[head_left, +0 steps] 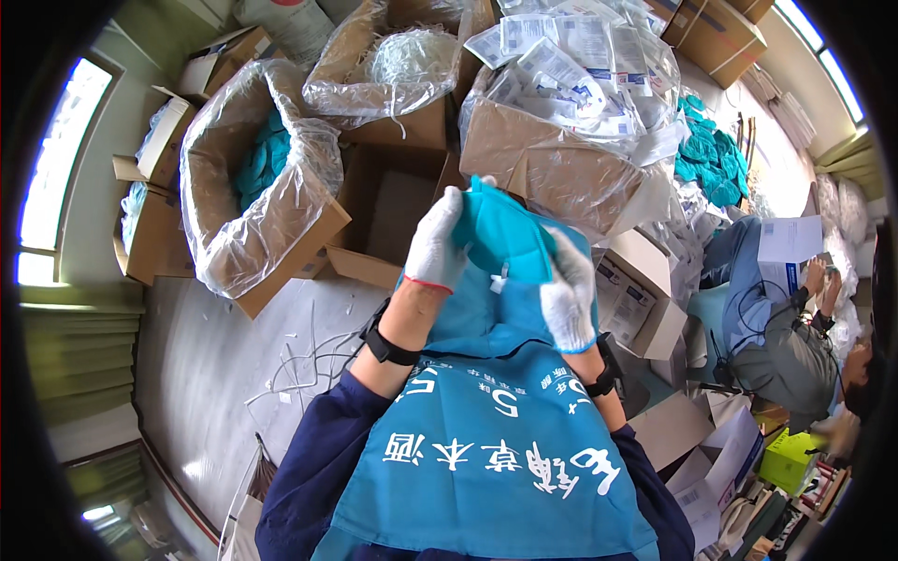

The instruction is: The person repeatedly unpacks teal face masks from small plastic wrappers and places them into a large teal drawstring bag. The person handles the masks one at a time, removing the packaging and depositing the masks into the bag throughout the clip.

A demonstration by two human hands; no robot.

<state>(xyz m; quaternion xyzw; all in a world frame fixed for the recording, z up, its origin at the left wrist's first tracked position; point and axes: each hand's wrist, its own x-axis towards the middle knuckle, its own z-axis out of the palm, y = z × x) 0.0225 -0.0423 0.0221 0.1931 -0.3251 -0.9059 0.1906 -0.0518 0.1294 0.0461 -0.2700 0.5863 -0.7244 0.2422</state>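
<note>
Left hand [436, 245]: gloved, fingers curled round the teal mask [503, 236], gripping its 9 o'clock edge.
Right hand [569, 297]: gloved, pinching the mask's 4 o'clock corner.
Mask: raised above the blue apron [496, 449].
Open box [393, 201]: at 11 o'clock of the mask.

A packing workroom, by the look of it. Open cartons [253, 187] lined with clear plastic stand on a grey floor [206, 365], one full of sealed white packets [571, 56], another of teal items [262, 159] (the same colour as a loose heap [716, 154] at the far right). More boxes [720, 33] are stacked by the windows, and a seated person [795, 337] sorts papers.
</note>
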